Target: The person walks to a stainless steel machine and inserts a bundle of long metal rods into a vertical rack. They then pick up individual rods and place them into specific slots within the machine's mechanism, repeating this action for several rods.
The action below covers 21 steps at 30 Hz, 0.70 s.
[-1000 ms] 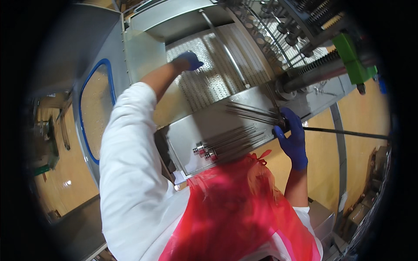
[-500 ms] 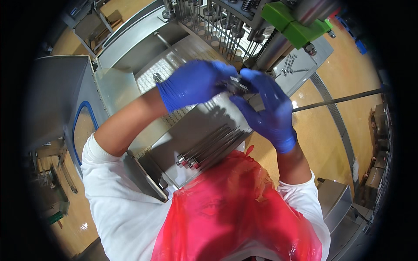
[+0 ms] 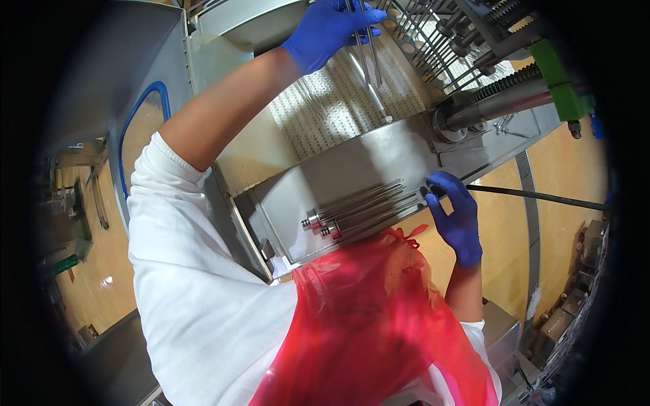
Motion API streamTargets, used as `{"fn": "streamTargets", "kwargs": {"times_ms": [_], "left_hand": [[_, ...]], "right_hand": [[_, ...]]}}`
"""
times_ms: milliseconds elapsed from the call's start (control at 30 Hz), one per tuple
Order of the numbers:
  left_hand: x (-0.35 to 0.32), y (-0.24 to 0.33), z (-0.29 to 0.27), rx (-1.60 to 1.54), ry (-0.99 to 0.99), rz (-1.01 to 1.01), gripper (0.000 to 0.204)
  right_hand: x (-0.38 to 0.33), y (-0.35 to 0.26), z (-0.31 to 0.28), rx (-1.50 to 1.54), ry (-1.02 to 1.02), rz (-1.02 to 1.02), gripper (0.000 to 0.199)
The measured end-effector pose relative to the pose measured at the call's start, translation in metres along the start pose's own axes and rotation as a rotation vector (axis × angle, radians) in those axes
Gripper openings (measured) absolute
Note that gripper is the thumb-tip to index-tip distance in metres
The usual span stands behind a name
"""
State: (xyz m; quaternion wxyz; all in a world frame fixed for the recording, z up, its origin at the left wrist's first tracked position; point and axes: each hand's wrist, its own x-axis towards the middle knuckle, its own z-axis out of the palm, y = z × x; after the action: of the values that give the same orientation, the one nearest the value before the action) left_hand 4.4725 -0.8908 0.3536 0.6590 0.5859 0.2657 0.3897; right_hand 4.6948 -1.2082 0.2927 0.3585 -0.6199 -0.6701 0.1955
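Note:
My left hand (image 3: 323, 37), in a blue glove, is raised at the top of the view. Its fingers close round a set of long thin metal needles (image 3: 369, 57), whose points hang over a perforated metal plate. The upper ends run out of the picture. Lower and to the right, my blue-gloved right hand (image 3: 459, 220) pinches thumb and fingers together at the ledge's edge. Something small and dark shows at those fingertips, too unclear to name. Just left of it, several more needles with round metal heads (image 3: 330, 231) lie side by side on the metal ledge (image 3: 365, 162).
Rows of hanging needles and springs (image 3: 467, 40) fill the upper right. Close by are a thick metal column (image 3: 501, 101) and a green clamp (image 3: 560, 81). A dark bar (image 3: 535, 195) crosses the right side. A blue-edged panel (image 3: 143, 111) stands at left.
My hands have parted from the dark metal piece they shared. The left has moved up with needles in it; the right has come down beside the ledge. The view has shifted.

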Motion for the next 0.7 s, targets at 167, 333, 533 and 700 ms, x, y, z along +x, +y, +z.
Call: {"fn": "streamTargets", "kwargs": {"times_ms": [167, 333, 533, 700], "left_hand": [[0.007, -0.012, -0.007, -0.140, 0.061, -0.140, 0.010], [0.009, -0.011, -0.008, -0.100, 0.058, -0.162, 0.008], [0.008, -0.014, -0.005, -0.128, 0.009, -0.124, 0.009], [0.005, -0.020, -0.005, 0.008, 0.008, -0.134, 0.010]], "right_hand": [[0.003, 0.010, 0.005, 0.015, 0.016, 0.036, 0.030], [0.006, 0.014, 0.007, 0.023, 0.021, 0.050, 0.028], [0.005, 0.016, 0.008, -0.017, 0.030, 0.049, 0.028], [0.006, 0.014, 0.009, -0.003, 0.029, 0.087, 0.026]]}}
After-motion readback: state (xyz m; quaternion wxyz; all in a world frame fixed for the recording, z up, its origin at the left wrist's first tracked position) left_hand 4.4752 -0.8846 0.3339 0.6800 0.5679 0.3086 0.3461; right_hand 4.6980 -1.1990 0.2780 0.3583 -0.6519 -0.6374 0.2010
